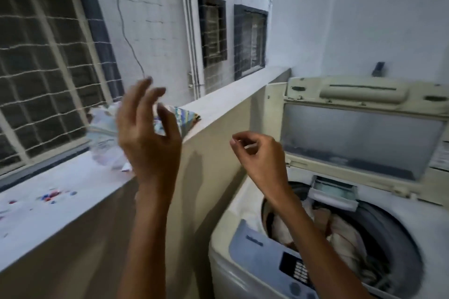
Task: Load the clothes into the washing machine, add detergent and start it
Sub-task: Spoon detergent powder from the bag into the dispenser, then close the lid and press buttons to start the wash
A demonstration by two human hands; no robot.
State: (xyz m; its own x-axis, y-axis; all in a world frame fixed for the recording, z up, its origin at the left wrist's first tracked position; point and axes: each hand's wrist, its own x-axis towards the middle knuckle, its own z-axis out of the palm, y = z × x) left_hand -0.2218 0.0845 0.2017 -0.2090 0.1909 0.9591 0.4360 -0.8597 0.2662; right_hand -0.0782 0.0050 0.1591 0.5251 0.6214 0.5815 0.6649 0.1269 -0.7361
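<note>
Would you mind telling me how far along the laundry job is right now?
Done: clothes sit in the drum of the washing machine, lid up. In hand: the left hand is at a colourful packet on the ledge; grip unclear. Likely left: detergent, closing the lid, starting.

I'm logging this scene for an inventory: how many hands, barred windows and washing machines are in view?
Hands: 2 (left hand, right hand)
Barred windows: 3
Washing machine: 1
Total: 6
</note>
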